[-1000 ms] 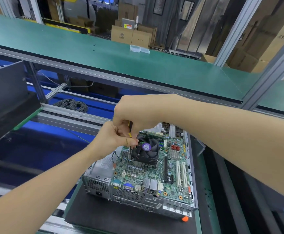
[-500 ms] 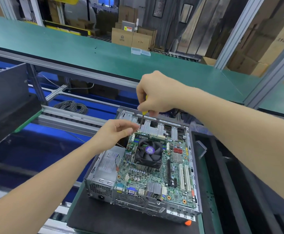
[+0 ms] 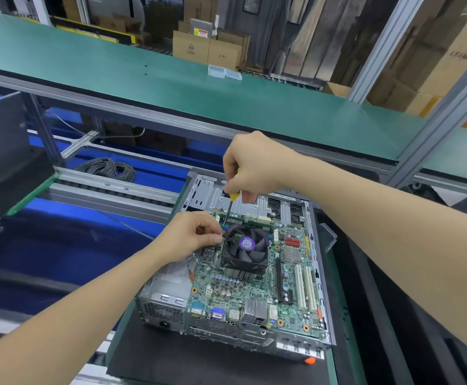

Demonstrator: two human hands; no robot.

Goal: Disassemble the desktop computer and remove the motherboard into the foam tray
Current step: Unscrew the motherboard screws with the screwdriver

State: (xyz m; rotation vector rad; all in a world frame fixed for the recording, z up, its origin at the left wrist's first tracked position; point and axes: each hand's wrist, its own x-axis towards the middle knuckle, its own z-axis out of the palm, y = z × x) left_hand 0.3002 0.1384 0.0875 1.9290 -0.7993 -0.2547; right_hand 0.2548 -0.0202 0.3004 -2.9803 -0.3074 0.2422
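lying at the far left on the blue conveyor bed, a coil of grey cable (image 3: 107, 168) plays no part. next comes the left hand (image 3: 196, 234), its thumb and forefinger pinched at the far left corner of the cooler fan (image 3: 246, 248); what they nip is too small to tell, perhaps a screw. just above, the yellow-handled screwdriver (image 3: 233, 197) points down toward that same corner, and the right hand (image 3: 254, 168) has its fingers curled round the handle. the case (image 3: 165, 298) is already open, its cover off, and the motherboard (image 3: 290, 295) sits inside it on the black mat (image 3: 171, 354), with the fan mounted on top and thin wires running off the board's left edge. so i judge the job early to middling: the fasteners are being worked, and the wires, the board's lift-out and its move are left. at the right, just beside the case, a dark recessed tray (image 3: 393, 301) waits, likely the foam tray, though i cannot be sure.
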